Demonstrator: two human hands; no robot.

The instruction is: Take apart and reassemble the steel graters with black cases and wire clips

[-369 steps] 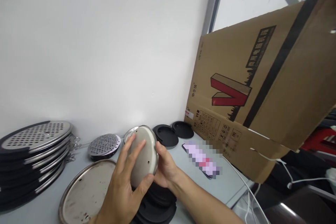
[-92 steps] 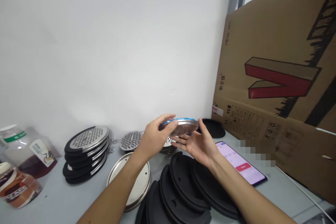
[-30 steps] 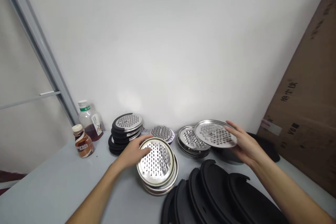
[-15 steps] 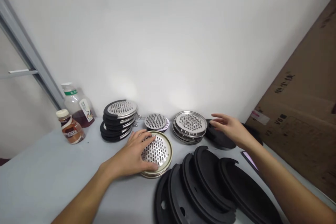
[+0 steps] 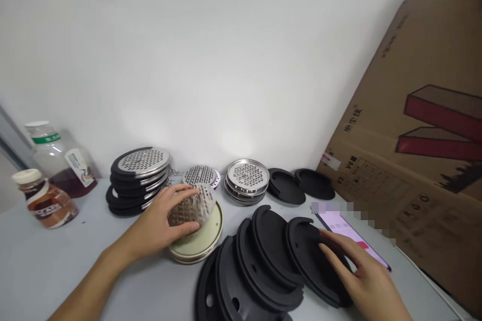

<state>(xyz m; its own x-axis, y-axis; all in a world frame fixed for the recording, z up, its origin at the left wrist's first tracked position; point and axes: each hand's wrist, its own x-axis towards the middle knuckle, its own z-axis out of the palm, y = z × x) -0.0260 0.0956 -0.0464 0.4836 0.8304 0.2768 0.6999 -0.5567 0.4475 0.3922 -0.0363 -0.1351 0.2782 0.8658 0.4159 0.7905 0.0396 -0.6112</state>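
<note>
The left hand (image 5: 161, 223) is half curled, with its thumb and fingers on the edges of one shiny disc (image 5: 205, 200) full of little holes. The disc tips up over a pale round plate (image 5: 207, 241), on top of a small pile on the desk (image 5: 150, 286). The right hand (image 5: 361, 266) is partly open, with fingers on the edge of the nearest black piece (image 5: 316, 261); I cannot tell if it pinches it.

The disc looks thin, light and stiff. Its bumpy middle may scratch, so the edge seems best to hold. The black piece looks light and a bit bendy, and its thick rim should be easy to grab.

I count five black pieces in the fan, maybe more underneath, and two more black rounds (image 5: 288, 188) at the back. There is one metal pile (image 5: 246, 175) and one tall pile of black-edged graters (image 5: 143, 163), but their layers are hard to count. I also see one bottle (image 5: 70, 175), one jar (image 5: 50, 208), one phone (image 5: 346, 230) and one big box (image 5: 369, 150).
</note>
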